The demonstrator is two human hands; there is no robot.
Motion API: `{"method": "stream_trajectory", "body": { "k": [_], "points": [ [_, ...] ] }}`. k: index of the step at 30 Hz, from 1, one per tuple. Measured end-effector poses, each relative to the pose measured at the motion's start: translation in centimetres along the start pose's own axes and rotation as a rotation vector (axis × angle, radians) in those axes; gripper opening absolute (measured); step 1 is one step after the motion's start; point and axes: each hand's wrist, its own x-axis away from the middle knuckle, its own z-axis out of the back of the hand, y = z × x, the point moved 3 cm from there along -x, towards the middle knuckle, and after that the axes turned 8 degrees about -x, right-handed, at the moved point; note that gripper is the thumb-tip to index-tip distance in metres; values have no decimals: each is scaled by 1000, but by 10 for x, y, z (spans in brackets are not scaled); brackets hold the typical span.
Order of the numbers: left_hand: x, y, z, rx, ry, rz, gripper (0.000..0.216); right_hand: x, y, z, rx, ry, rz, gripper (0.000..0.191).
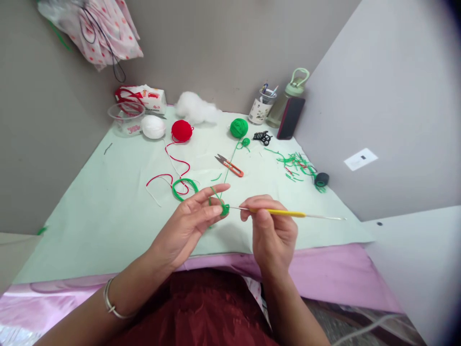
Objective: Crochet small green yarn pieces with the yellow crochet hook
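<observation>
My left hand [190, 221] pinches a small green crochet piece [225, 209] between thumb and fingers, with green yarn looped over the raised index finger. The strand runs back across the table to a green yarn ball [238, 128]. My right hand [270, 230] grips a yellow-handled crochet hook [284, 213] held level, its metal tip reaching into the green piece. Both hands hover above the near part of the pale green table cover [108, 226].
Red-handled thread snips [230, 166] lie mid-table. A red yarn ball [182, 130], white ball [153, 127], clear bowl [126, 117], white stuffing [197, 108], pen cup [261, 108], bottle [288, 98], phone [291, 118], black clip [262, 138], green yarn scraps [297, 166] and a black spool [321, 179] stand farther back.
</observation>
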Motion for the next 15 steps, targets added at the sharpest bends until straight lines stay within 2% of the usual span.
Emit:
{"method": "stream_trajectory", "body": {
  "k": [6,10,15],
  "points": [
    [1,2,3,-110,76,-63,36,2,4,3,-7,23,-42,17],
    [2,6,0,-159,74,-101,33,2,7,4,-59,23,-125,19],
    [4,1,-5,-196,-8,-76,33,1,2,-5,119,-100,27,17]
  ]
}}
